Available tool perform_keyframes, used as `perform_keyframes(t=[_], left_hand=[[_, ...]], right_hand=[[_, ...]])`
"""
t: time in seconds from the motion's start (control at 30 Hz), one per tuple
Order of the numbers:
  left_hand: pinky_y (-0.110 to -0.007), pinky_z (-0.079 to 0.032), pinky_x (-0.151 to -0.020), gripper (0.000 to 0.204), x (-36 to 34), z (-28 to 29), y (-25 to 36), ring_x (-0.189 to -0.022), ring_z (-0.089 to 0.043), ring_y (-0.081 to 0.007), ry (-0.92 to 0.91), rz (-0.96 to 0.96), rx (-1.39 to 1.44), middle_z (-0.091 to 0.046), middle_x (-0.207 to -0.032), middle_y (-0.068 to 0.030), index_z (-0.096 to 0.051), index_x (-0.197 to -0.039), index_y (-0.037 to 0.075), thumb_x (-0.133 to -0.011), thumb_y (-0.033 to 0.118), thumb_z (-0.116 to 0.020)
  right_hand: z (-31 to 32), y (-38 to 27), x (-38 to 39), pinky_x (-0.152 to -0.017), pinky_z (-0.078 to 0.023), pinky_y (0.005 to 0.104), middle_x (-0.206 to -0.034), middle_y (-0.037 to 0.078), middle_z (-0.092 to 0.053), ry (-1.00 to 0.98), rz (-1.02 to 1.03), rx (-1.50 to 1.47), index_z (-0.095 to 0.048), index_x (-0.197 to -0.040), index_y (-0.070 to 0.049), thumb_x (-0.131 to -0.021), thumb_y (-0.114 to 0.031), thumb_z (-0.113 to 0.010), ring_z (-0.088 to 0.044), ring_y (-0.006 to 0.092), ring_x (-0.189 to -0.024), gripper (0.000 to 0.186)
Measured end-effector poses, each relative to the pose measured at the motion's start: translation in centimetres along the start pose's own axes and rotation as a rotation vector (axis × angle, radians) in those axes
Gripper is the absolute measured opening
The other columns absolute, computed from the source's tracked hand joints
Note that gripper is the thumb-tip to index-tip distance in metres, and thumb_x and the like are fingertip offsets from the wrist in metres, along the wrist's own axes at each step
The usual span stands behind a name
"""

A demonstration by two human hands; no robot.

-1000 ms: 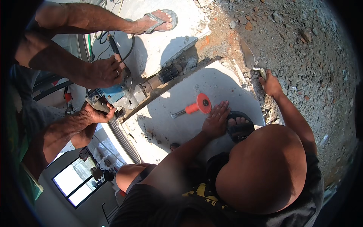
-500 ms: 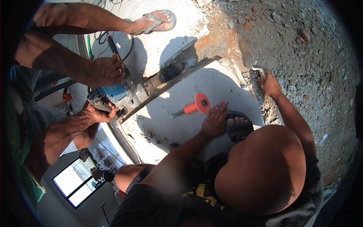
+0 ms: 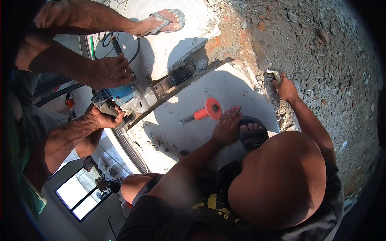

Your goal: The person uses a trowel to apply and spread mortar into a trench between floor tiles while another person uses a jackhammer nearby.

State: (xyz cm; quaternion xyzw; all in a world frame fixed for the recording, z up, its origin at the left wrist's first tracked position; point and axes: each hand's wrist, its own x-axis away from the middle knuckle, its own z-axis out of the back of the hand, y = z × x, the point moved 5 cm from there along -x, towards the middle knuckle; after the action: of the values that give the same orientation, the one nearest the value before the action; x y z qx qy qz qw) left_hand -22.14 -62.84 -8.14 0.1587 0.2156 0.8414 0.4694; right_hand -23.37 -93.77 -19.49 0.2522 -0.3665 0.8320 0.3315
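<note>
My left hand (image 3: 226,127) lies flat on a pale slab (image 3: 193,138), fingers stretched out. Just beyond its fingertips is a cold chisel (image 3: 205,112) with a red grip and round red hand guard, lying on the slab. My right hand (image 3: 286,87) is wrapped round the handle of a trowel (image 3: 261,58). The trowel's pointed metal blade reaches away over the rubble beside the slab's far right corner. A co-worker's two hands hold a blue demolition hammer (image 3: 124,96) at the left, its front end down along a narrow trench (image 3: 161,102) at the slab's edge.
Loose gravel and broken rubble (image 3: 321,60) cover the right side. Another pale slab (image 3: 161,50) lies across the trench, with the co-worker's sandalled foot (image 3: 165,22) on it. A dark cable (image 3: 136,52) curls near the hammer. My sandalled foot (image 3: 253,134) stands beside my left hand.
The whole view has shifted very slightly. Both of my hands, the trowel and the chisel keep their places, and the co-worker still holds the demolition hammer.
</note>
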Motion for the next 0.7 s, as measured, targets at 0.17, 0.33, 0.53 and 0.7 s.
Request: perform_keyframes(t=[0.17, 0.33, 0.53, 0.7], left_hand=[[-0.05, -0.029, -0.122, 0.048, -0.1, 0.1, 0.1, -0.146, -0.042, -0.0357, 0.006, -0.004, -0.003, -0.045, -0.155, -0.0227, -0.053, -0.138, -0.002, -0.091, 0.009, -0.055], [-0.049, -0.029, -0.122, 0.048, 0.0, -0.1, 0.0, -0.146, -0.042, -0.0357, 0.004, 0.003, 0.004, -0.045, -0.155, -0.0222, -0.053, -0.138, -0.002, -0.091, 0.009, -0.055], [-0.05, -0.029, -0.122, 0.048, 0.1, -0.3, -0.1, -0.146, -0.042, -0.0358, -0.019, 0.015, -0.02, -0.045, -0.155, -0.022, -0.053, -0.137, -0.002, -0.091, 0.009, -0.055], [-0.05, -0.03, -0.122, 0.046, 0.0, -0.2, 0.0, -0.146, -0.042, -0.0357, -0.011, 0.014, -0.026, -0.046, -0.154, -0.0222, -0.054, -0.136, -0.002, -0.092, 0.009, -0.054]], right_hand=[[-0.2, 0.3, -0.2, -0.104, -0.047, 0.0487, -0.12, 0.037, -0.064, 0.004, 0.009, 0.008, -0.035, -0.15, 0.006, -0.099, -0.033, -0.059, -0.062, 0.0471, -0.118, 0.069], [0.1, 0.8, -0.7, -0.103, -0.048, 0.0489, -0.12, 0.037, -0.064, 0.017, 0.024, 0.009, -0.036, -0.149, 0.005, -0.099, -0.034, -0.059, -0.062, 0.0472, -0.118, 0.067], [0.6, 0.0, -0.5, -0.103, -0.048, 0.0492, -0.119, 0.037, -0.064, -0.019, 0.012, 0.021, -0.039, -0.145, 0.005, -0.099, -0.033, -0.06, -0.062, 0.0477, -0.117, 0.063], [0.6, 0.1, -0.3, -0.102, -0.049, 0.0495, -0.116, 0.036, -0.065, 0.007, 0.034, 0.013, -0.038, -0.145, 0.005, -0.099, -0.033, -0.06, -0.062, 0.0478, -0.116, 0.064]])
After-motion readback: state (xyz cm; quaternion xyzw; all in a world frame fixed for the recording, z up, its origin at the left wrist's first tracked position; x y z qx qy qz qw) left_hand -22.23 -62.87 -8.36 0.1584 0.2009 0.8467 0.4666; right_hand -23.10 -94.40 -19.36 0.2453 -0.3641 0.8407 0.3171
